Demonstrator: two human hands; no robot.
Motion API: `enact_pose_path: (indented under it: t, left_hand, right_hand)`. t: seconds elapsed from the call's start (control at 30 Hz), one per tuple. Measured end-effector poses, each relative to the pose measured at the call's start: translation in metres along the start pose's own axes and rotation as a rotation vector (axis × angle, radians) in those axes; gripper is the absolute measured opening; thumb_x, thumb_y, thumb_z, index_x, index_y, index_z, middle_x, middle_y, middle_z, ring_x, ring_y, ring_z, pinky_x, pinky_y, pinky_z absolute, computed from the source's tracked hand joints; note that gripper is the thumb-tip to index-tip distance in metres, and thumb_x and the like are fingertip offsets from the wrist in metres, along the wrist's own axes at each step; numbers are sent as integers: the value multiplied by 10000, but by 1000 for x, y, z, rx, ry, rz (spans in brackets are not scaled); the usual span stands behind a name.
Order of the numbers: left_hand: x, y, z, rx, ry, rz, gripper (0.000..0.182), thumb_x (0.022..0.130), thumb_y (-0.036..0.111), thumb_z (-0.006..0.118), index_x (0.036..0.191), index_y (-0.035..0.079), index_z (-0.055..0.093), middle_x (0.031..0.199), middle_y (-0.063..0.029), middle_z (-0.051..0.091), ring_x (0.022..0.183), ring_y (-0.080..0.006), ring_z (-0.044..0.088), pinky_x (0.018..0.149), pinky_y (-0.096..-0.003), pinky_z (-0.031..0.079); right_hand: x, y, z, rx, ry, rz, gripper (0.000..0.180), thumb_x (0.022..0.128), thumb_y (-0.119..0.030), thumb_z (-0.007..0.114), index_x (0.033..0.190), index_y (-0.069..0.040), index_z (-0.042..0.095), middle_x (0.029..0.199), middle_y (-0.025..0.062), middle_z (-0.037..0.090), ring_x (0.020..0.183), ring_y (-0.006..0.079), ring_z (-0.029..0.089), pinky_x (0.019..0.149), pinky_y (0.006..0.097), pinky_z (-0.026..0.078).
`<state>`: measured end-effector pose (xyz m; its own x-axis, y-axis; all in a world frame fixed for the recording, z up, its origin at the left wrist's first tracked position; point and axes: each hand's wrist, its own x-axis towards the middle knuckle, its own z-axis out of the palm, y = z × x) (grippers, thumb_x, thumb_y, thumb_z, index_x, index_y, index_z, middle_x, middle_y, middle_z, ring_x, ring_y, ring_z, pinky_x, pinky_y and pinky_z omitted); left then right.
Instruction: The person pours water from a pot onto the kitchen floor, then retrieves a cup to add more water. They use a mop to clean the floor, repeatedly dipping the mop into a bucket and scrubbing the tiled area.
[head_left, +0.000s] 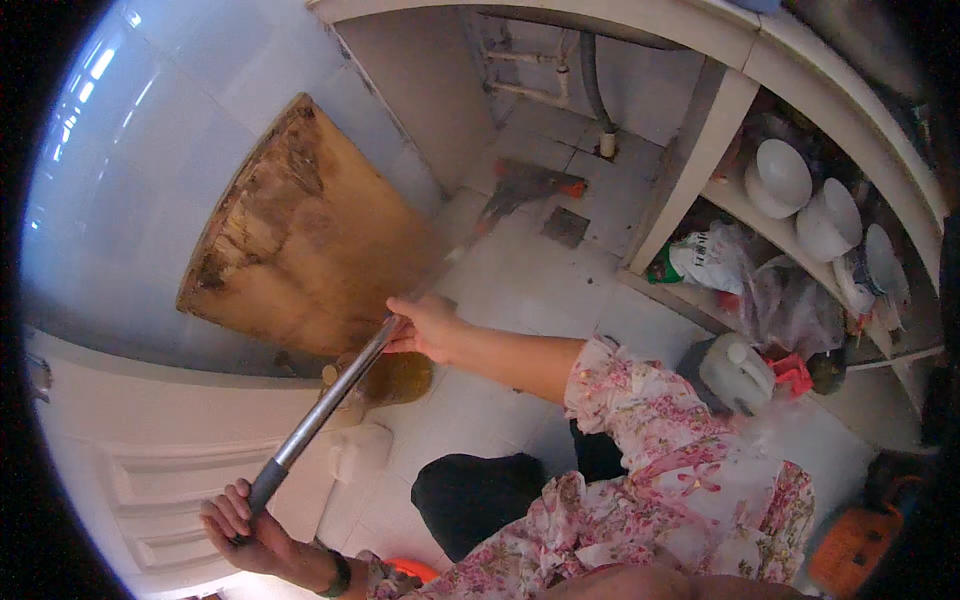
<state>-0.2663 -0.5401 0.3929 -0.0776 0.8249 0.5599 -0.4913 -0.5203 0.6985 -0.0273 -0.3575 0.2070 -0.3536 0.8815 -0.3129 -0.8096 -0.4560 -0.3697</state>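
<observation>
My left hand (255, 525) is closed around the dark grey grip of a long metal pole (322, 420) at the lower left. Higher up the same pole, my right hand (424, 326) holds it, thumb extended along it. The pole slants away from me to a blurred grey head with red-orange ends (529, 186), on the tiled floor under the counter. Whether this head is a mop or a squeegee I cannot tell. A dark square floor patch (566, 226) lies just beside the head.
A stained wooden board (300, 240) leans against the tiled wall. Near its foot stands a container of yellowish liquid (401, 377). Shelves on the right hold white bowls (780, 176) and plastic bags (795, 304); a white plastic jug (736, 371) stands below. Pipes (540, 90) run under the counter.
</observation>
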Motion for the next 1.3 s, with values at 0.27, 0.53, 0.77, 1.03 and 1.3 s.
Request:
enact_pose_path:
  t: [0.27, 0.53, 0.77, 1.03, 1.3]
  left_hand:
    - [-7, -144, 56, 270, 45, 115, 335, 901, 205, 343, 586, 92, 367, 603, -55, 407, 672, -200, 431, 862, -445, 367]
    - [-16, -224, 88, 192, -34, -56, 337, 901, 268, 359, 605, 110, 337, 560, -38, 368, 645, -203, 419, 840, -417, 356]
    - [44, -102, 55, 79, -192, -95, 353, 924, 259, 339, 589, 156, 298, 525, 17, 304, 573, -144, 324, 737, -352, 324]
    - [35, 5, 45, -114, -198, 21, 370, 916, 223, 417, 569, 164, 301, 464, 41, 269, 504, -87, 276, 627, -296, 276]
    - [-4, -141, 99, 238, -250, 21, 397, 938, 318, 360, 578, 156, 315, 532, 7, 311, 590, -146, 354, 781, -359, 328]
  right_hand:
    - [72, -104, -70, -225, 135, -404, 363, 850, -249, 548, 1054, 5, 387, 879, 127, 511, 677, 253, 547, 514, 447, 525]
    - [78, -145, -138, -214, 376, -424, 194, 852, -250, 533, 890, -70, 474, 759, 75, 509, 596, 209, 524, 509, 396, 494]
    - [48, -67, -66, -63, 240, -298, 255, 879, -277, 508, 946, -40, 443, 732, 95, 505, 566, 220, 551, 521, 426, 552]
    - [-45, -27, 6, 22, -13, -229, 277, 831, -266, 558, 928, -39, 431, 743, 96, 518, 587, 238, 585, 603, 390, 546]
    - [23, -104, -72, 127, 61, -354, 292, 886, -287, 495, 1047, -67, 389, 820, 66, 550, 658, 245, 583, 582, 429, 539]
